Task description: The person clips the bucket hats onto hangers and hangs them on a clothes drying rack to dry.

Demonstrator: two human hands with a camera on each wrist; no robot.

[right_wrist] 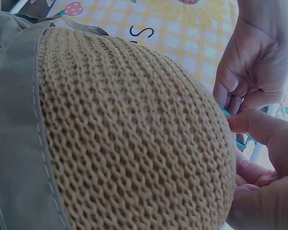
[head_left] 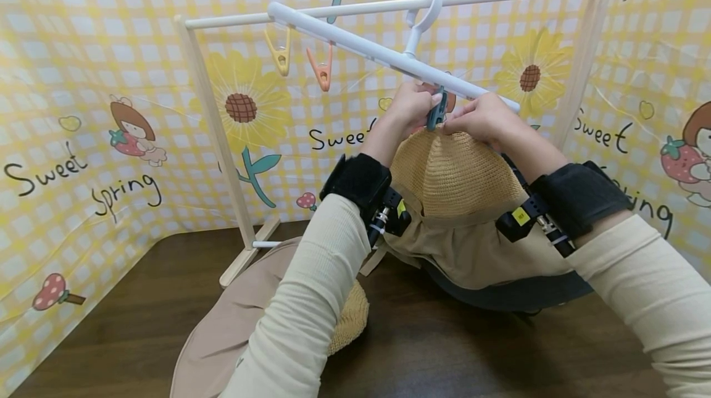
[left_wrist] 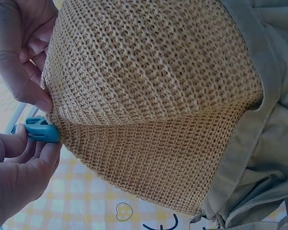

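Head view: left grip [head_left: 412, 104] on teal clip [head_left: 436, 113], right grip [head_left: 482, 118] on hat [head_left: 452, 169].

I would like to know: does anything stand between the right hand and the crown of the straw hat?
Nothing visible does. The right hand directly pinches the hat near its top; the left hand holds the teal clip beside those fingers, not between them and the crown.

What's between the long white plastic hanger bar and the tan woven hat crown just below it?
A teal plastic clip is between the hanger bar and the woven crown; the head view shows it.
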